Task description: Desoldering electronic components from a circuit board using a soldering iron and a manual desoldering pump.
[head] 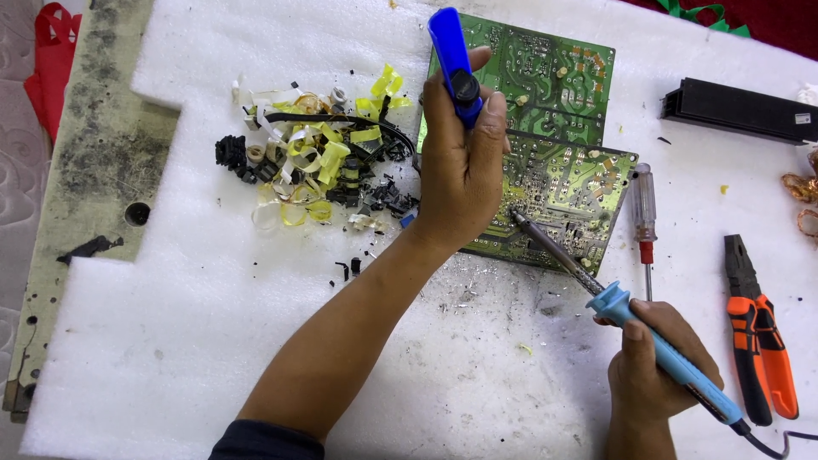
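Observation:
My left hand (460, 162) grips a blue desoldering pump (454, 64), held upright over a green circuit board (567, 192). My right hand (652, 366) holds a light-blue soldering iron (613, 302); its metal tip touches the board just right of my left hand. A second green circuit board (545, 72) lies behind the first, partly under it.
White foam sheet (213, 324) covers the table. A pile of yellow tape, black parts and wire (319, 166) lies at left. A red-handled screwdriver (645, 213), orange-black pliers (758, 328), a black bar (737, 109) and copper wire coils (803, 200) sit at right.

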